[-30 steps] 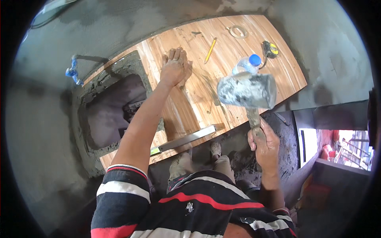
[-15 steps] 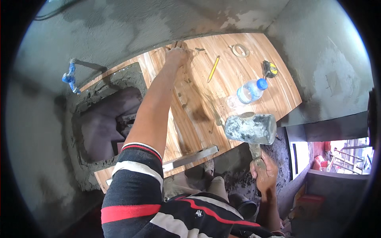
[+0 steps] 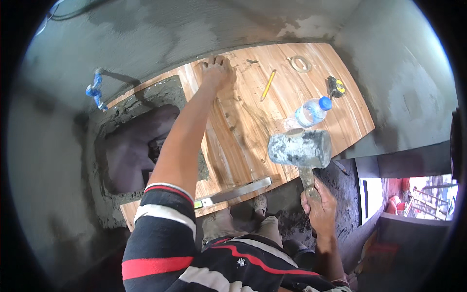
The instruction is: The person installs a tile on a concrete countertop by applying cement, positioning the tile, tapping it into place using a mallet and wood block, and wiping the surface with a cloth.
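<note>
My left hand (image 3: 215,71) lies on the wood-grain countertop (image 3: 348,121) close to its back edge, fingers apart. My right hand (image 3: 318,202) grips the handle of a whitish-smeared mallet (image 3: 299,148), its head over the front right of the counter. Behind the mallet is a plastic water bottle (image 3: 311,112) with a blue cap. A yellow pencil (image 3: 268,85) lies right of my left hand. A metal spirit level (image 3: 241,191) runs along the front edge, partly behind my left arm.
A tape measure (image 3: 336,87) and tape ring (image 3: 301,64) sit at the right. A mortar-rimmed opening (image 3: 126,146) is at the left, beside a blue tap (image 3: 96,90) on the grey wall (image 3: 194,24). A low partition (image 3: 413,243) stands at the lower right.
My left hand has moved toward the counter's back edge. The mallet dropped lower, then rose slightly in the last half second. The view has shifted a little.
</note>
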Demonstrator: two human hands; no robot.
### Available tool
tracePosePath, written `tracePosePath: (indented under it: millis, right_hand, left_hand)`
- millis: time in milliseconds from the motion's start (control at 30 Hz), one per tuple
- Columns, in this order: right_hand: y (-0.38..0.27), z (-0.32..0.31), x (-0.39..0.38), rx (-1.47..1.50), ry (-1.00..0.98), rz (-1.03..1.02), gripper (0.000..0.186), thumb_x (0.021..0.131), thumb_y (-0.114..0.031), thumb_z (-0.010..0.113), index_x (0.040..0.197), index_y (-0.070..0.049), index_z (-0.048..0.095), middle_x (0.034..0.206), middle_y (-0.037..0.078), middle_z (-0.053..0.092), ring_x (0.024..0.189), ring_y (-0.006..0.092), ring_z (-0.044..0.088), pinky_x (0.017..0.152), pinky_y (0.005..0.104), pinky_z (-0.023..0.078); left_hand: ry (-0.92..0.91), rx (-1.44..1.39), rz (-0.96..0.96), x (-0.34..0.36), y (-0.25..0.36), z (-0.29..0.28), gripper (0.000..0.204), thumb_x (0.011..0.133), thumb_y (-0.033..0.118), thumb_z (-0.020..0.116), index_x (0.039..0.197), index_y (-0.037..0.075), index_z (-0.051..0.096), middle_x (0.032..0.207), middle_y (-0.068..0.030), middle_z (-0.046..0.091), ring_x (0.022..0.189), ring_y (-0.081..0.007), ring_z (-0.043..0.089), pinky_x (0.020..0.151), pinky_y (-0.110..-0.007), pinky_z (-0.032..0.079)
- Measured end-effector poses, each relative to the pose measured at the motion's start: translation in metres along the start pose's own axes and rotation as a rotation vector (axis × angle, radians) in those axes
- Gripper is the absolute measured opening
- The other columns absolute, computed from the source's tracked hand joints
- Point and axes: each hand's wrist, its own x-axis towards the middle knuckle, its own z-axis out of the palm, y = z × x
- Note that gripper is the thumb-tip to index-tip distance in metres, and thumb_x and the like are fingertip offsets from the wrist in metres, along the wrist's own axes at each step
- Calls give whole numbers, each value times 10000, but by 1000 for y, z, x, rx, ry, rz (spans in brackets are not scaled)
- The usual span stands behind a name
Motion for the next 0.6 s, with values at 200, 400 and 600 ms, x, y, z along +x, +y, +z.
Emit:
tracePosePath:
  millis: [200, 400, 600]
  right_hand:
    - [-10, 37, 92, -380, -69, -321, 459, 995, -30, 529, 1446, 50, 510, 1266, 264, 652, 1181, 348, 650, 986, 371, 499]
    - [-8, 142, 243, -387, -193, -427, 486, 975, -66, 564, 1459, -96, 549, 1235, 288, 675, 1131, 421, 674, 974, 426, 533]
    - [1, 199, 303, -728, -269, -492, 490, 961, -121, 583, 1450, -147, 568, 1075, 256, 716, 995, 428, 694, 893, 483, 565]
  left_hand:
    - [-23, -100, 138, -121, 7, -44, 590, 1007, 443, 483, 1366, -21, 540, 1422, -229, 479, 1394, -406, 394, 1124, -640, 338]
    - [-138, -280, -1, -154, 15, -57, 709, 1047, 460, 397, 1549, -39, 357, 1649, -221, 284, 1558, -408, 180, 1261, -556, 162]
    - [-177, -266, -17, -156, 11, -53, 734, 1060, 478, 351, 1596, -20, 292, 1675, -224, 250, 1577, -372, 168, 1290, -494, 126]
